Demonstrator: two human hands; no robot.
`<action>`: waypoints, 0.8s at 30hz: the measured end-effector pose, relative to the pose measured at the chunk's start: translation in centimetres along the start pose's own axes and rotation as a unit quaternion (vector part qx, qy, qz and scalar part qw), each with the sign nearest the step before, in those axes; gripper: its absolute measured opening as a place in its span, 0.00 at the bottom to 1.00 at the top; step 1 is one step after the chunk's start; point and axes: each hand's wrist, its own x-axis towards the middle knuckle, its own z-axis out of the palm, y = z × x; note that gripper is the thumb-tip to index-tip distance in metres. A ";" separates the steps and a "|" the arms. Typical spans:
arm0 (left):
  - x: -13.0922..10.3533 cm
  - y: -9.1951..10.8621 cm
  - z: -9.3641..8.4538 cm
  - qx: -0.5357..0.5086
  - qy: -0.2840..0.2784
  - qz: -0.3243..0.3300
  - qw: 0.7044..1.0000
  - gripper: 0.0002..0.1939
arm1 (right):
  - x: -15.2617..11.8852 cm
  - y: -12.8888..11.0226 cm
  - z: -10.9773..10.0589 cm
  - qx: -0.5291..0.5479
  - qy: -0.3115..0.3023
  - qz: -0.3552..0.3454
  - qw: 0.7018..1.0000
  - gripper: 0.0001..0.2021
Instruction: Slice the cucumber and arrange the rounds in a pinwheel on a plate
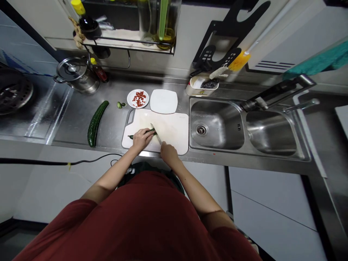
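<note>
A white cutting board [174,132] lies on the steel counter. On its left half, my left hand [141,139] presses a dark green piece of vegetable [131,137] down with its fingers. My right hand [169,153] is wrapped round the handle of a knife [158,137], whose blade points up and left and touches the right end of the green piece. Behind the board are a round plate of chopped red pieces [139,99] and a white square plate [163,101]. Small green end pieces [119,105] lie left of the round plate.
A whole cucumber [95,125] lies left of the board. Further back stand a lidded steel pot [78,75] and a red sauce bottle [99,70]. A double sink [217,125] with a faucet [280,92] is on the right, a small bin [202,87] behind it.
</note>
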 end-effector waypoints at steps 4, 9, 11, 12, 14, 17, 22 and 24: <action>0.2 -0.1 0.0 0.000 -0.003 -0.008 1.000 0.14 | 0.3 -0.2 -0.3 0.000 0.003 0.000 1.000 0.12; 0.3 -0.1 0.0 -0.002 -0.008 -0.006 1.000 0.15 | 0.9 -0.3 -0.3 -0.002 0.020 -0.003 1.000 0.12; 0.3 -0.2 0.0 -0.004 -0.004 -0.009 1.000 0.14 | 1.1 -0.4 -0.1 -0.008 0.032 -0.006 0.999 0.12; 0.3 -0.2 0.0 -0.005 -0.003 -0.010 1.000 0.14 | 1.3 -0.5 0.0 -0.012 0.037 -0.008 0.999 0.12; 0.3 -0.2 0.1 -0.008 -0.002 -0.010 1.000 0.14 | 1.8 -0.7 0.1 -0.019 0.045 -0.013 0.999 0.12; 0.3 -0.2 0.1 -0.008 0.000 -0.009 1.000 0.14 | 2.5 -1.0 -0.1 -0.024 0.052 -0.020 0.998 0.13; 0.4 -0.2 0.0 -0.013 0.001 -0.007 1.000 0.15 | 2.9 -1.1 -0.3 -0.014 0.048 -0.025 0.998 0.13; 0.4 -0.3 0.1 -0.012 0.003 -0.008 1.000 0.15 | 2.5 -0.9 -0.2 -0.011 0.041 -0.021 0.999 0.13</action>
